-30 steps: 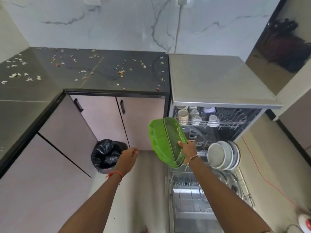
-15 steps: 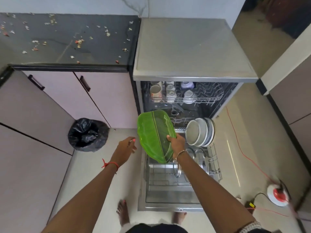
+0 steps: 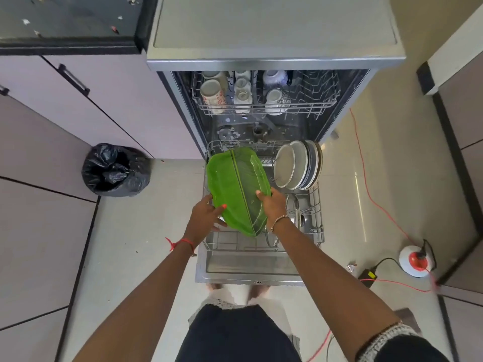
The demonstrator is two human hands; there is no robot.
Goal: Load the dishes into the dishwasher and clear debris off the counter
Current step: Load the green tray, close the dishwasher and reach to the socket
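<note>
A green leaf-shaped plate point(image 3: 235, 184) is held tilted on edge over the pulled-out lower rack point(image 3: 317, 220) of the open dishwasher point(image 3: 274, 56). My right hand point(image 3: 271, 205) grips its right rim. My left hand point(image 3: 206, 215) holds its left rim, thumb on the face. Several grey plates point(image 3: 295, 165) stand upright at the rack's right. A glass lid point(image 3: 294, 207) lies below them. Cups and bowls point(image 3: 243, 92) fill the upper rack. Debris point(image 3: 115, 28) dots the dark counter point(image 3: 65, 17) at top left.
A bin lined with a black bag point(image 3: 116, 169) stands on the floor left of the dishwasher. A red cable point(image 3: 371, 194) runs across the floor to a round plug reel point(image 3: 415, 261) at right. My bare feet touch the lowered door point(image 3: 248, 275).
The plate has come down from in front of the upper rack to just above the lower rack. My left hand, free before, now holds the plate's left rim. The view tipped downward.
</note>
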